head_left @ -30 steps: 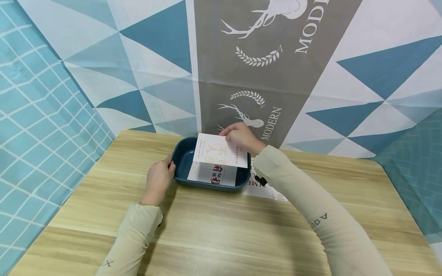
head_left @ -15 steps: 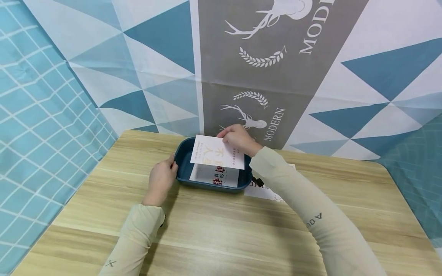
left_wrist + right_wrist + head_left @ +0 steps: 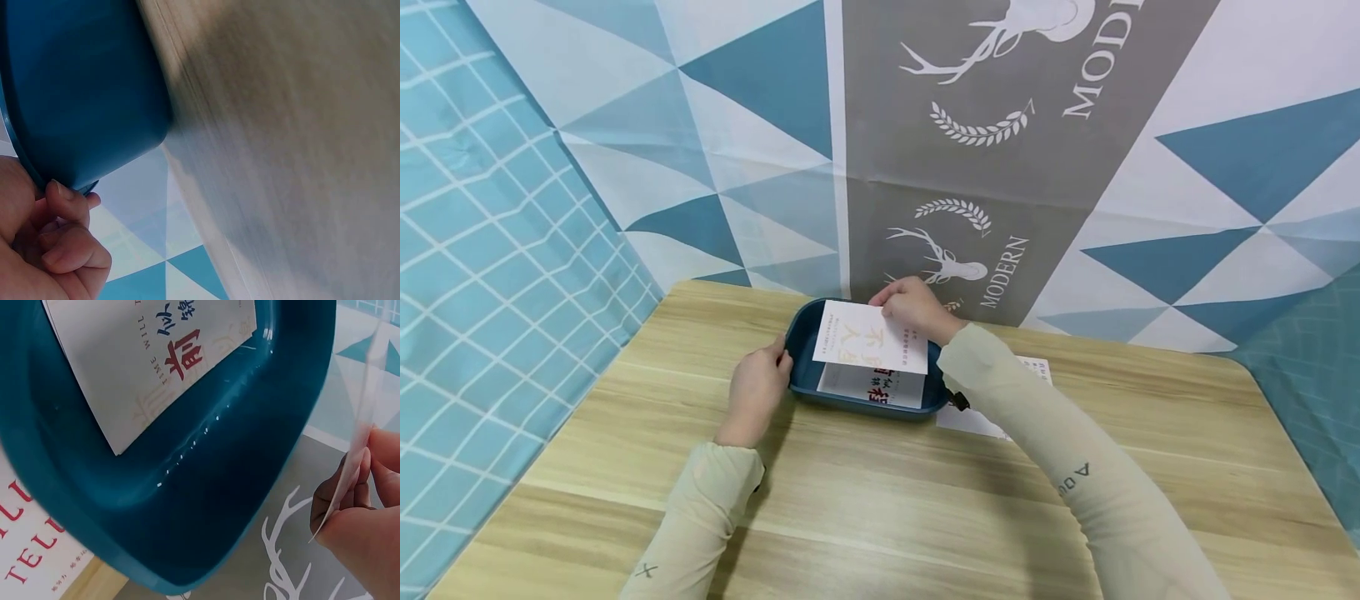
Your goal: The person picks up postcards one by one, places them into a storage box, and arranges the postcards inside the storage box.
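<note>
While the right-hand grip (image 3: 917, 308) pinches the upper edge of a white card (image 3: 853, 337) between thumb and fingers, the left-hand grip (image 3: 757, 387) is clasped on the rim at the left end of the blue basin (image 3: 805, 333). The white card is held above the basin, tilted, its face of pale gold characters and small dark print turned up; the right wrist view shows it nearly edge-on, apart from the basin's floor. Beneath it, inside the basin, lies a printed card (image 3: 887, 393) with red and dark blue characters, partly covered from the head camera by the held one. Just beside the basin's right end lies a white sheet (image 3: 972, 423), mostly hidden under the right sleeve (image 3: 1060, 454); red lettering shows on it in the right wrist view. The left sleeve (image 3: 696, 500), the same pale beige, comes up from in front of the basin's left end. Under the basin spreads a light wood-grain worktop (image 3: 850, 500). Behind the basin stands a grey panel (image 3: 895, 133) with white deer heads and the word MODERN, with blue and white triangles on either side
</note>
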Motion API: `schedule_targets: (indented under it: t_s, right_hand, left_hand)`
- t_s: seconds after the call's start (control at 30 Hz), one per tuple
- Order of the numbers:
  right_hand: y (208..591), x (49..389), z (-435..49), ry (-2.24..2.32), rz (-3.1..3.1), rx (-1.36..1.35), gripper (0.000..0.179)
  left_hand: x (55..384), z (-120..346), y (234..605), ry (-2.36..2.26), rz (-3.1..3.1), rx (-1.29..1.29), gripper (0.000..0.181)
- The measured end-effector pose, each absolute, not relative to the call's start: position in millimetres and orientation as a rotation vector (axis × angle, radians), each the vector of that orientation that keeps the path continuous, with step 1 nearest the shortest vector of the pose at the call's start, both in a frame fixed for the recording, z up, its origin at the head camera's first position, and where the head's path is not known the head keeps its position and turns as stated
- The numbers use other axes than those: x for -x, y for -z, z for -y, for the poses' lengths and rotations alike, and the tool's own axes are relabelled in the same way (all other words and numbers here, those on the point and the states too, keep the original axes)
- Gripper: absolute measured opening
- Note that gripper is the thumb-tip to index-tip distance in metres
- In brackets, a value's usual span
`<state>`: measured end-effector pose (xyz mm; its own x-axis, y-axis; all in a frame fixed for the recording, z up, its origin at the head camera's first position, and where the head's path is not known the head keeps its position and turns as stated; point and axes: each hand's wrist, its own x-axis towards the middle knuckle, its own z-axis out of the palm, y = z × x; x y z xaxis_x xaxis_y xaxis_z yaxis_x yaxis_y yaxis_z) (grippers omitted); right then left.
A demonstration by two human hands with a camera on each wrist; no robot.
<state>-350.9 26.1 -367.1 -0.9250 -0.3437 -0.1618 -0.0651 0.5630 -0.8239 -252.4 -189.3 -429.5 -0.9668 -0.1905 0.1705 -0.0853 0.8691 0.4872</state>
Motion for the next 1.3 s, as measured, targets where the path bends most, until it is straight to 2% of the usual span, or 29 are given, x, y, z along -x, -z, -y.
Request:
schedule_targets:
  t_s: [1.3]
  right_hand:
    - [405,350,-27,1.154,-2.532,0.371,0.029]
  left_hand:
    - [253,189,430,0.707,2.839,-0.204,0.039]
